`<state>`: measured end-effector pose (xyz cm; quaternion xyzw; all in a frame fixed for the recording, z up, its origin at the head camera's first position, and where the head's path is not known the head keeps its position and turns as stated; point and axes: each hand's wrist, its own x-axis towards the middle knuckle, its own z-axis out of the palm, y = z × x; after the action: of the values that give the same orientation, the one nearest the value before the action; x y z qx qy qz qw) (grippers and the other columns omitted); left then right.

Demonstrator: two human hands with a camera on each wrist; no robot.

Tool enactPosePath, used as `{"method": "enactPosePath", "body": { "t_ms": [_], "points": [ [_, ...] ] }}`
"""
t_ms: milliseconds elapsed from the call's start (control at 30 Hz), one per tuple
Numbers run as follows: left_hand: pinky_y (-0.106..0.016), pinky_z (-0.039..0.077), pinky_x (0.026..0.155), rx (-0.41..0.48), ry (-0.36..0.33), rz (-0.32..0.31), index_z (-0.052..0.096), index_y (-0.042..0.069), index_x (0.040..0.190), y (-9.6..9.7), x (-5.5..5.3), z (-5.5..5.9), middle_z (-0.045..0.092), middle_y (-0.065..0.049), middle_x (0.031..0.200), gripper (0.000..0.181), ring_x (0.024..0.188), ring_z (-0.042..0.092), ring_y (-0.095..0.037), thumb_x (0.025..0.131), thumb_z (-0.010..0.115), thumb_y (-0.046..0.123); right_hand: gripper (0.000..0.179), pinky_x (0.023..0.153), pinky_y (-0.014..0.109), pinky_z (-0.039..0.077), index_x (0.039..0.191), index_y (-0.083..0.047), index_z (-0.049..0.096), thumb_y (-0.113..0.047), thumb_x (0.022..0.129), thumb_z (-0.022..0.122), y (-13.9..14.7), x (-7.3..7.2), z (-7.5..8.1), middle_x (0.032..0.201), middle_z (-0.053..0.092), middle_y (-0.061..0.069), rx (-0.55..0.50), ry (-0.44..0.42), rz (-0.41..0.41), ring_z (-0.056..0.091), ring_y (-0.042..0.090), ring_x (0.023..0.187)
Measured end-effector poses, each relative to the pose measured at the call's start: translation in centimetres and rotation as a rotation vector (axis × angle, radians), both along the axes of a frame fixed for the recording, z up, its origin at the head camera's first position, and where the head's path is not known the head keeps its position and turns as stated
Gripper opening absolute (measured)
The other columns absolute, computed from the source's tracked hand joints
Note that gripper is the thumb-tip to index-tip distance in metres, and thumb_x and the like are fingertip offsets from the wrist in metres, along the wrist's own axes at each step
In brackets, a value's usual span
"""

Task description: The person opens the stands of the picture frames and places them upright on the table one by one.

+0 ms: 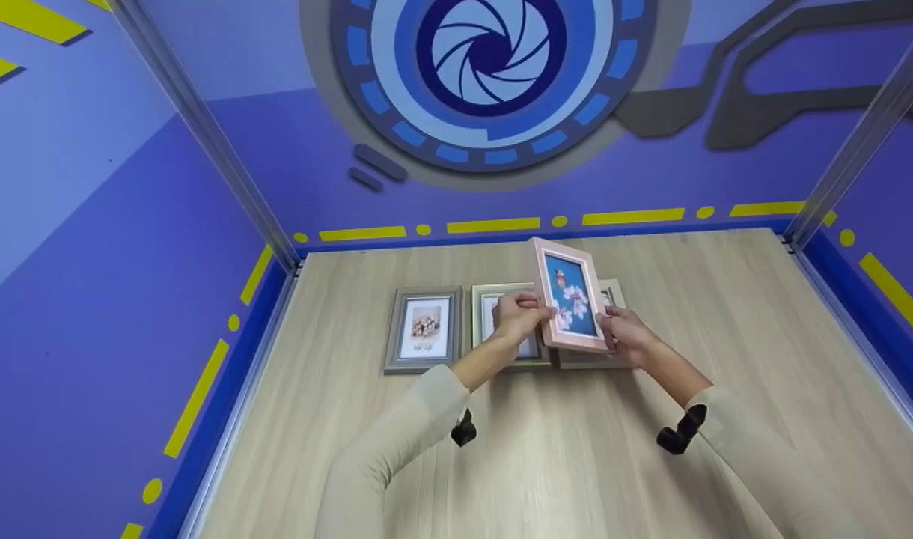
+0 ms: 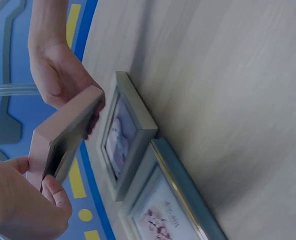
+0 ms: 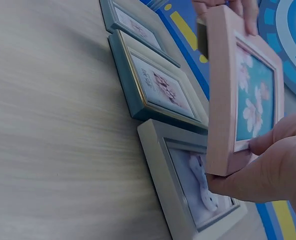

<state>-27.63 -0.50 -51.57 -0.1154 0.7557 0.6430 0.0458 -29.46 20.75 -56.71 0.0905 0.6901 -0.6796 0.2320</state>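
Both hands hold a pink picture frame (image 1: 605, 343) with a blue picture of pink blossoms, raised above the table and tilted. My left hand (image 1: 519, 317) pinches its left side, thumb on the front edge and fingers behind. At the opposite side my right hand (image 1: 627, 334) grips the lower corner, its thumb lying over the front border in the right wrist view. Beneath the pink one lies a pale grey frame (image 3: 160, 165) with a white animal figure in its picture, partly hidden in the head view. Beside that is a gold-edged frame (image 1: 510, 287), partly covered by the left hand.
A grey-brown picture frame (image 1: 394, 329) lies at the left end of the row. The wood-grain table (image 1: 531, 464) runs up to a blue-purple back wall (image 1: 277, 165), with side walls at left and right joined by metal posts (image 1: 202, 127).
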Motion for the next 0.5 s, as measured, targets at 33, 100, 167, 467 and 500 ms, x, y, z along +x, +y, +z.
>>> {"method": "enactPosePath", "body": {
  "t_ms": [33, 100, 167, 467, 500],
  "points": [
    [-0.019, 0.052, 0.065, -0.008, 0.010, 0.004, 0.071, 0.005, 0.100, 0.2, 0.0, 0.3, 0.070, -0.001, 0.087, 0.027, 0.076, 0.061, -0.008, 0.077, 0.084, 0.007, 0.043, 0.062, 0.024, 0.043, 0.147, 0.006, 0.032, -0.017, 0.111, 0.034, -0.2, 0.0, 0.0, 0.085, 0.053, -0.006, -0.011, 0.002, -0.007, 0.049, 0.008, 0.074],
    [-0.018, 0.050, 0.062, -0.015, 0.036, 0.012, 0.070, 0.006, 0.099, 0.6, 0.2, 0.9, 0.068, 0.000, 0.085, 0.026, 0.074, 0.060, -0.008, 0.076, 0.084, 0.007, 0.037, 0.062, 0.023, 0.044, 0.139, 0.003, 0.041, -0.019, 0.112, 0.032, -0.6, 0.0, 0.0, 0.083, 0.055, -0.008, -0.040, 0.003, -0.020, 0.050, 0.006, 0.074],
    [-0.017, 0.048, 0.062, -0.023, 0.073, 0.013, 0.069, 0.006, 0.099, 1.0, 0.3, 1.3, 0.067, 0.001, 0.084, 0.027, 0.073, 0.058, -0.007, 0.076, 0.084, 0.007, 0.032, 0.062, 0.022, 0.043, 0.127, 0.000, 0.047, -0.023, 0.112, 0.030, -0.9, 0.0, -0.1, 0.079, 0.055, -0.008, -0.064, -0.002, -0.037, 0.050, 0.005, 0.070],
    [-0.013, 0.047, 0.065, 0.046, 0.190, -0.031, 0.064, 0.002, 0.102, 2.5, 2.3, 2.0, 0.064, -0.001, 0.086, 0.031, 0.074, 0.053, -0.006, 0.075, 0.078, -0.002, 0.045, 0.077, 0.022, 0.053, 0.147, -0.001, 0.034, -0.028, 0.113, 0.024, -2.1, 0.8, -0.9, 0.096, 0.065, -0.010, -0.138, -0.007, -0.025, 0.062, 0.002, 0.087],
    [-0.013, 0.047, 0.066, 0.052, 0.188, -0.040, 0.063, 0.002, 0.103, 2.6, 2.7, 2.0, 0.063, -0.001, 0.086, 0.032, 0.075, 0.053, -0.006, 0.075, 0.078, -0.002, 0.045, 0.078, 0.022, 0.053, 0.148, -0.001, 0.033, -0.028, 0.113, 0.023, -2.2, 1.0, -1.1, 0.097, 0.065, -0.010, -0.134, -0.010, -0.021, 0.062, 0.002, 0.088]
  ]
}}
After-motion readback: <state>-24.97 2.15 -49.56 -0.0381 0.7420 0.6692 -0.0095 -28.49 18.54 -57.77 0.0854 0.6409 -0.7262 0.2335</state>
